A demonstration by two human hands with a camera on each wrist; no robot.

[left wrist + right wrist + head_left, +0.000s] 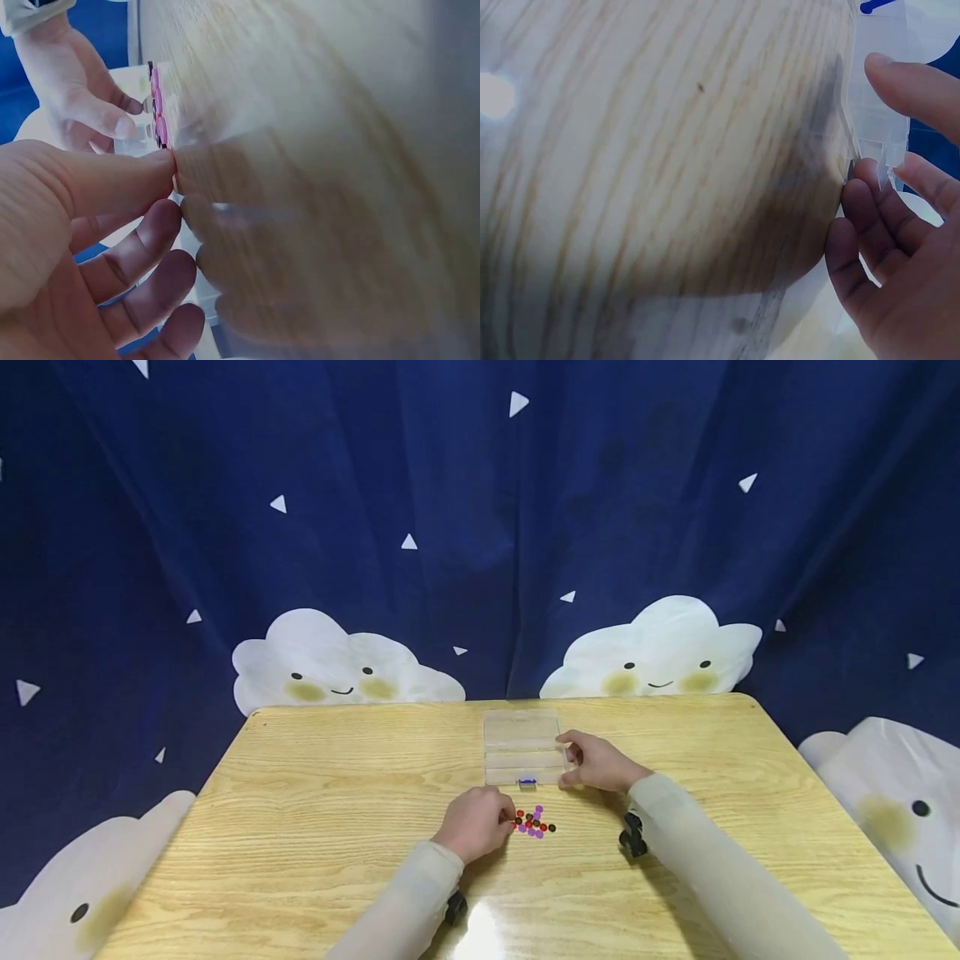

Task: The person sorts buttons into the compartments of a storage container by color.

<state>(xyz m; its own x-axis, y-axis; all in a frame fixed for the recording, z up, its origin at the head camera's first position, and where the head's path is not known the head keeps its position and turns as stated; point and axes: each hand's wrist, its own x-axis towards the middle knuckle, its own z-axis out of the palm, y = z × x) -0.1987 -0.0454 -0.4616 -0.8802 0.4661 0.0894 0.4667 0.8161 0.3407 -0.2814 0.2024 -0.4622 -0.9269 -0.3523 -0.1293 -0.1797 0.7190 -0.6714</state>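
left grip (474, 822) touches colored discs (528, 825), right grip (602, 763) a clear box (522, 760).

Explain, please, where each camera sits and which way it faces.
Head: head-worn, facing forward and down over table, clear box and curtain; left hand, right hand and sleeves show.
Left wrist: on that wrist, looking across the table to the discs; left hand close, right hand and cuff beyond.
Right wrist: on that wrist, facing table and box; only right hand shows.
Head and left wrist share both hands.
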